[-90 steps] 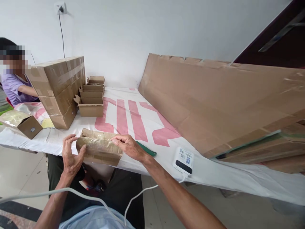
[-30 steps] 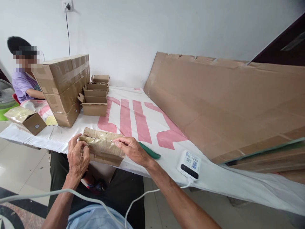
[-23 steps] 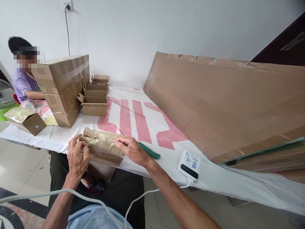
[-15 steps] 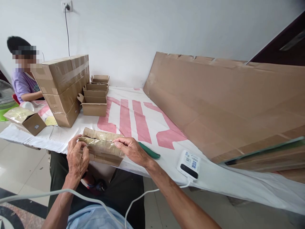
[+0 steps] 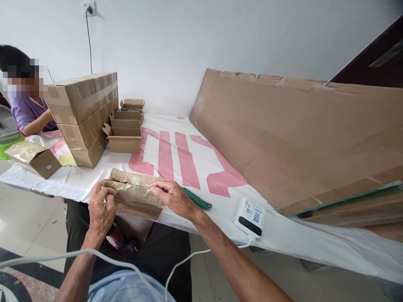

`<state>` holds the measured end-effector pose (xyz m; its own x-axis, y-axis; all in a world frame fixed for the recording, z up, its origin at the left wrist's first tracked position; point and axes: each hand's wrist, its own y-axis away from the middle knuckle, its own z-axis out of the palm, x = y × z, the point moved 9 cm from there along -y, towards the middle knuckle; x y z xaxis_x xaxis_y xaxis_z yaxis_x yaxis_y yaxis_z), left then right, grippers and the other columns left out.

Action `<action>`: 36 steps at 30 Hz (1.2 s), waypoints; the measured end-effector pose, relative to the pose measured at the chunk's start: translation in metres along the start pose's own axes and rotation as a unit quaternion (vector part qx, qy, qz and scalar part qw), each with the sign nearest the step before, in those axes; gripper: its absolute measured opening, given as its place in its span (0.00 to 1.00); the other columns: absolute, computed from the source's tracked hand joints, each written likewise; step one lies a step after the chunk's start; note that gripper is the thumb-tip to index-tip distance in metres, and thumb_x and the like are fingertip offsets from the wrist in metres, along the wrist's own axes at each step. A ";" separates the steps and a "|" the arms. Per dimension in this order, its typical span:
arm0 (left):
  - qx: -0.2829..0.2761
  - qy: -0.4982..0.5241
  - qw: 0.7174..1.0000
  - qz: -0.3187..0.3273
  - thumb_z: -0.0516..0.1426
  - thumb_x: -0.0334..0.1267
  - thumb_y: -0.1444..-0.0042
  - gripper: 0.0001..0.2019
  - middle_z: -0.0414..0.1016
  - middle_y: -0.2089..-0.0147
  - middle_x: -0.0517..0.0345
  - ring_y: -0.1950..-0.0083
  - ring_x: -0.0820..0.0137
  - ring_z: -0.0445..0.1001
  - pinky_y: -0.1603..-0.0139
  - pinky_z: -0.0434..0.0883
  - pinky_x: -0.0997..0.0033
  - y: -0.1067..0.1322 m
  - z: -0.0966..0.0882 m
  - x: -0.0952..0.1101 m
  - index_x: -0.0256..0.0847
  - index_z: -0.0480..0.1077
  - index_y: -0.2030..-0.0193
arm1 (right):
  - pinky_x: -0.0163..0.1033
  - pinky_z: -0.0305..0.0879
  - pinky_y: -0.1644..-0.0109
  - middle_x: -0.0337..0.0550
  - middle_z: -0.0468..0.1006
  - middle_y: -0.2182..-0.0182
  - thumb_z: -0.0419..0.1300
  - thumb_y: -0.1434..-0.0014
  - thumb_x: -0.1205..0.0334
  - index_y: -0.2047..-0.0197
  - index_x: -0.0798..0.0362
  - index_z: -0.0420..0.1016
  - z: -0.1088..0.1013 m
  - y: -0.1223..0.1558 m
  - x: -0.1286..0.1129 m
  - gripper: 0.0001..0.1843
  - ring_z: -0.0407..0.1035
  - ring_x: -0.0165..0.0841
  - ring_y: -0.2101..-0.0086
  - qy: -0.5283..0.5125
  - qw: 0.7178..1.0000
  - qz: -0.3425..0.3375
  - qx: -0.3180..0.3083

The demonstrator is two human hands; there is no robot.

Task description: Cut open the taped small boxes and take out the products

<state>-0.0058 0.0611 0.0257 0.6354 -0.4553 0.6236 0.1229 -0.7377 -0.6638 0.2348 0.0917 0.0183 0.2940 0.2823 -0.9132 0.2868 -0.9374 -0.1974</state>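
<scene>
A cardboard box (image 5: pixel 138 197) with shiny tape along its torn-looking top flaps lies at the table's front edge, just above my lap. My left hand (image 5: pixel 102 205) grips its left end, fingers bent over the flap. With thumb and forefinger my right hand (image 5: pixel 171 197) pinches the flap edge near the box's right end. A narrow dark gap runs between the two flaps. Partly behind my right wrist lies a green curved object (image 5: pixel 198 199), perhaps a knife handle; its other end is hidden.
Taped boxes (image 5: pixel 83 113) are stacked at the left, beside several open small boxes (image 5: pixel 125 142). Another taped box (image 5: pixel 34 157) sits at the left corner. A white device (image 5: pixel 249 216) trails a cable across my lap. A large cardboard sheet (image 5: pixel 283 138) leans right. A person (image 5: pixel 30 109) sits far left.
The person at the far left has leaned further left and raised an arm. My hands and the cardboard box have barely moved.
</scene>
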 end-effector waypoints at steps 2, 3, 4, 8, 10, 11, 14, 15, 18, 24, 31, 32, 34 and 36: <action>-0.006 0.000 1.000 -0.007 0.52 0.28 0.42 0.11 0.80 0.48 0.51 0.41 0.59 0.78 0.39 0.73 0.55 0.000 0.000 0.000 0.44 0.74 0.68 | 0.38 0.66 0.65 0.42 0.77 0.70 0.58 0.34 0.47 0.69 0.51 0.80 0.000 0.000 0.000 0.19 0.70 0.37 0.65 -0.001 1.000 0.001 0.000; -0.012 0.001 1.000 -0.010 0.53 0.29 0.41 0.11 0.80 0.48 0.51 0.42 0.59 0.78 0.39 0.73 0.55 0.000 0.000 0.000 0.44 0.75 0.67 | 0.38 0.66 0.65 0.42 0.77 0.70 0.58 0.34 0.47 0.69 0.51 0.79 0.000 0.000 0.000 0.19 0.70 0.37 0.65 0.000 1.000 0.001 0.001; -0.019 0.002 1.000 -0.014 0.54 0.31 0.39 0.09 0.80 0.48 0.51 0.42 0.59 0.78 0.40 0.73 0.55 0.000 0.000 0.000 0.44 0.76 0.67 | 0.39 0.66 0.65 0.42 0.77 0.69 0.58 0.34 0.47 0.69 0.51 0.79 0.000 0.000 0.000 0.20 0.70 0.37 0.66 0.000 1.000 0.002 0.001; -0.032 0.016 0.999 -0.036 0.61 0.41 0.37 0.08 0.80 0.49 0.50 0.45 0.59 0.79 0.42 0.74 0.57 -0.001 0.001 -0.003 0.44 0.77 0.67 | 0.40 0.66 0.63 0.41 0.78 0.69 0.59 0.35 0.47 0.65 0.51 0.81 0.002 0.000 0.001 0.18 0.70 0.35 0.67 -0.004 1.000 0.015 -0.010; -0.029 0.029 0.998 -0.046 0.62 0.42 0.37 0.09 0.80 0.49 0.50 0.45 0.59 0.79 0.42 0.75 0.58 -0.002 0.001 -0.005 0.44 0.77 0.68 | 0.40 0.68 0.59 0.41 0.80 0.67 0.62 0.37 0.48 0.60 0.52 0.82 0.005 0.001 0.000 0.16 0.71 0.36 0.65 -0.009 1.000 0.014 -0.015; -0.028 0.036 0.998 -0.048 0.62 0.42 0.37 0.09 0.80 0.48 0.50 0.44 0.59 0.79 0.41 0.75 0.58 -0.002 0.001 -0.006 0.44 0.77 0.69 | 0.40 0.68 0.58 0.40 0.80 0.66 0.64 0.39 0.49 0.59 0.52 0.82 0.007 0.001 -0.001 0.15 0.72 0.36 0.64 -0.005 1.000 0.011 -0.016; -0.023 0.052 0.997 -0.054 0.62 0.40 0.38 0.10 0.78 0.43 0.49 0.40 0.59 0.78 0.36 0.73 0.56 -0.001 0.000 -0.008 0.44 0.77 0.70 | 0.39 0.65 0.60 0.38 0.77 0.70 0.65 0.41 0.53 0.68 0.51 0.77 0.011 0.001 -0.003 0.10 0.69 0.35 0.67 0.047 0.999 0.005 0.002; -0.022 0.057 0.996 -0.059 0.62 0.41 0.38 0.10 0.78 0.42 0.49 0.39 0.58 0.78 0.35 0.73 0.55 0.000 -0.001 -0.010 0.44 0.77 0.70 | 0.39 0.63 0.62 0.37 0.74 0.73 0.64 0.41 0.54 0.71 0.50 0.74 0.012 0.001 -0.003 0.11 0.67 0.33 0.69 0.068 0.998 0.003 0.011; -0.022 0.083 0.993 -0.083 0.63 0.41 0.39 0.10 0.77 0.39 0.48 0.36 0.57 0.76 0.31 0.70 0.53 0.003 -0.002 -0.016 0.43 0.77 0.70 | 0.39 0.57 0.66 0.34 0.65 0.78 0.62 0.41 0.55 0.77 0.49 0.63 0.013 0.001 -0.003 0.16 0.58 0.31 0.73 0.111 0.993 -0.009 0.037; -0.015 0.114 0.988 -0.101 0.64 0.42 0.38 0.10 0.77 0.37 0.49 0.35 0.56 0.75 0.30 0.70 0.52 0.010 -0.004 -0.014 0.43 0.78 0.70 | 0.39 0.55 0.67 0.33 0.61 0.78 0.62 0.41 0.55 0.76 0.48 0.60 0.013 0.004 -0.002 0.17 0.55 0.31 0.73 0.129 0.990 -0.016 0.061; 0.024 0.046 0.997 -0.054 0.63 0.40 0.36 0.08 0.76 0.40 0.50 0.38 0.57 0.76 0.35 0.71 0.54 0.012 -0.015 0.015 0.44 0.79 0.67 | 0.39 0.54 0.66 0.33 0.61 0.78 0.62 0.40 0.54 0.75 0.48 0.61 0.012 0.006 0.000 0.17 0.55 0.32 0.73 0.138 0.988 -0.010 0.072; 0.027 0.038 0.998 -0.048 0.63 0.40 0.36 0.08 0.77 0.42 0.50 0.40 0.58 0.77 0.37 0.72 0.55 0.012 -0.017 0.018 0.44 0.79 0.67 | 0.39 0.55 0.66 0.33 0.63 0.78 0.62 0.40 0.54 0.75 0.48 0.62 0.012 0.006 0.000 0.16 0.57 0.32 0.73 0.140 0.988 -0.011 0.072; 0.031 0.028 0.998 -0.037 0.63 0.40 0.36 0.08 0.77 0.48 0.51 0.44 0.60 0.78 0.42 0.74 0.58 0.011 -0.018 0.022 0.44 0.79 0.67 | 0.38 0.58 0.65 0.34 0.66 0.77 0.63 0.40 0.55 0.75 0.49 0.65 0.012 0.006 0.000 0.15 0.59 0.32 0.73 0.142 0.987 -0.015 0.075; 0.032 0.011 0.999 -0.030 0.62 0.40 0.37 0.09 0.76 0.52 0.53 0.48 0.61 0.78 0.45 0.74 0.59 0.009 -0.020 0.024 0.44 0.79 0.68 | 0.38 0.59 0.64 0.34 0.68 0.77 0.63 0.40 0.56 0.74 0.49 0.67 0.013 0.006 -0.001 0.14 0.60 0.32 0.73 0.147 0.986 -0.020 0.078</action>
<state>-0.0049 0.0331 0.0428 0.6093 -0.4221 0.6713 0.2100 -0.7304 -0.6499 0.2246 0.0836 0.0138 0.5424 0.3458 -0.7656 0.1667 -0.9375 -0.3053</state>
